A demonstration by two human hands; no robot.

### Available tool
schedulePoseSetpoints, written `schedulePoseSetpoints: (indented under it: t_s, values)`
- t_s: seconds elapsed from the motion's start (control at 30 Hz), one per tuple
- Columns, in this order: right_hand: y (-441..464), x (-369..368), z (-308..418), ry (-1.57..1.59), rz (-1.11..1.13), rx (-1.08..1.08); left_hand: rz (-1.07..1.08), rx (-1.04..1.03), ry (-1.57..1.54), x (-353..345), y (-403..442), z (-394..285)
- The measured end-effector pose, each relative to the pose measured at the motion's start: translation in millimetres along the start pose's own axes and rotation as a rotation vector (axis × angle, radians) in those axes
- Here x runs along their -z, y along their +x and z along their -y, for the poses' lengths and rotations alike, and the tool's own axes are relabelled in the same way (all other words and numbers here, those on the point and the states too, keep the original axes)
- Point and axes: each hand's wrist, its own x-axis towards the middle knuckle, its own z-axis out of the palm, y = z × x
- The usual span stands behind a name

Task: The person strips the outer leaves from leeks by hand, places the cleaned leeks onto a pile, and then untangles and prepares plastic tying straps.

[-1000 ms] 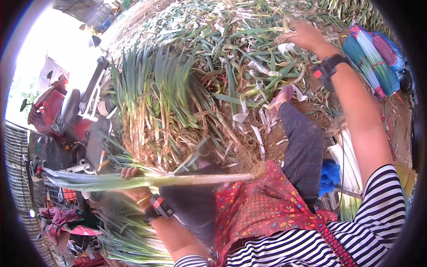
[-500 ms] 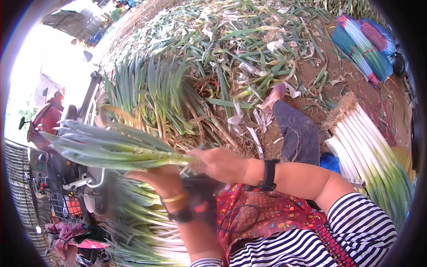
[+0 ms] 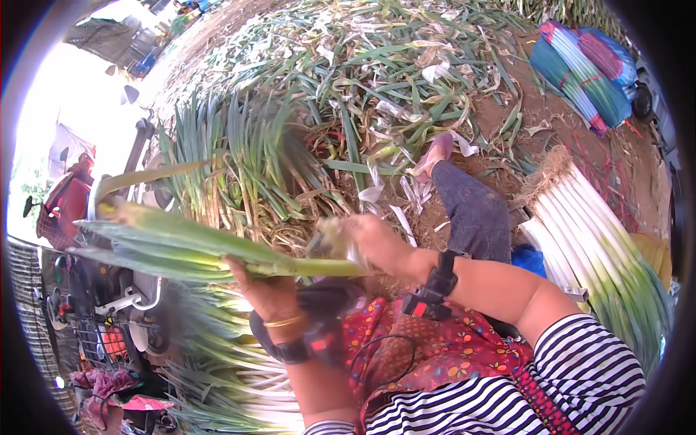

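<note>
My left hand point(image 3: 264, 290) is wrapped round the green part of a leek point(image 3: 312, 267), which lies level across my lap with its leaves to the left. Just above the leek's pale end, my right hand point(image 3: 377, 243) is closed with a blurred strip of peeled leaf at its fingers. Uncleaned leeks point(image 3: 254, 167) with brown roots and dry skins lie beyond my left hand. Below it are cleaned leeks point(image 3: 268, 384) with white stems.
Leaf scraps point(image 3: 391, 58) cover the ground ahead. White-stemmed leeks point(image 3: 587, 225) lie at the right, beyond my right arm. Wrapped bundles point(image 3: 583, 72) are at the upper right. Scooters, one with a basket point(image 3: 101, 341), stand at the left.
My right hand came in from the far leaf scraps to the leek, then moved slightly right and up from its stem, a strip now at its fingers. The leek's pale end shows again.
</note>
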Motion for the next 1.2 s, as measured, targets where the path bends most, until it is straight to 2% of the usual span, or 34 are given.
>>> schedulePoseSetpoints:
  t_s: [0.03,0.07,0.1,0.17,0.2,0.23,0.27,0.3,0.33,0.37,0.47,0.57,0.67,0.77,0.8,0.83,0.93,1.0,1.03,1.07,1.1,1.13,1.17,1.2]
  values:
    - [3,4,3,0.265,-0.047,-0.149,0.069,-0.053,0.084,-9,-5,-9]
    - [6,11,8,0.349,-0.231,-0.256,0.058,-0.079,0.009,-3,2,-15]
    - [10,30,12,0.464,0.059,-0.230,0.046,-0.108,-0.067,7,14,-25]
    - [2,52,19,0.349,0.270,-0.167,-0.008,-0.188,-0.118,15,27,-49]
    - [-8,50,33,0.123,0.188,-0.133,-0.051,-0.237,-0.096,15,31,-63]
    - [-17,51,43,-0.177,0.191,-0.002,0.091,-0.339,0.053,47,51,-80]
    - [-25,52,52,-0.479,0.159,0.126,0.000,-0.397,0.235,50,53,-93]
    - [-34,56,57,-0.853,0.210,0.359,-0.102,-0.442,0.418,53,55,-107]
    - [-43,60,61,-1.222,0.257,0.600,-0.118,-0.454,0.410,76,69,-124]
    - [-51,63,65,-1.338,0.371,0.433,-0.134,-0.466,0.403,98,84,-140]
    - [-65,74,73,-1.379,0.536,0.364,-0.210,-0.460,0.356,132,102,-166]
    - [-72,73,118,-1.279,0.673,0.044,-0.240,-0.483,0.421,159,105,-173]
    - [-69,68,146,-1.161,0.758,-0.098,-0.256,-0.468,0.424,174,110,-163]
    - [-64,74,155,-1.118,0.872,-0.144,-0.143,-0.446,0.825,229,131,-164]
    - [-64,77,158,-1.093,0.902,-0.161,-0.138,-0.449,0.856,241,134,-168]
    - [-63,83,175,-1.291,1.112,-0.292,-0.121,-0.439,0.872,255,133,-178]
    - [-80,126,206,-1.213,0.507,-0.368,-0.133,-0.460,0.822,279,127,-203]
    - [-55,142,209,-1.447,0.144,-0.089,-0.257,-0.553,0.672,277,131,-195]
    - [-34,152,211,-1.453,-0.126,-0.030,-0.312,-0.575,0.554,270,130,-187]
    - [-8,168,209,-1.663,-0.350,0.384,-0.378,-0.440,0.310,218,110,-170]
    - [31,203,221,-1.606,-0.377,0.405,-0.466,-0.329,0.045,162,88,-152]
    - [67,233,230,-1.620,-0.484,0.525,-0.389,-0.240,-0.019,148,79,-142]
    - [94,251,234,-1.628,-0.594,0.643,-0.377,-0.236,-0.061,132,69,-130]
    - [111,255,234,-1.631,-0.599,0.638,-0.363,-0.229,-0.105,115,61,-118]
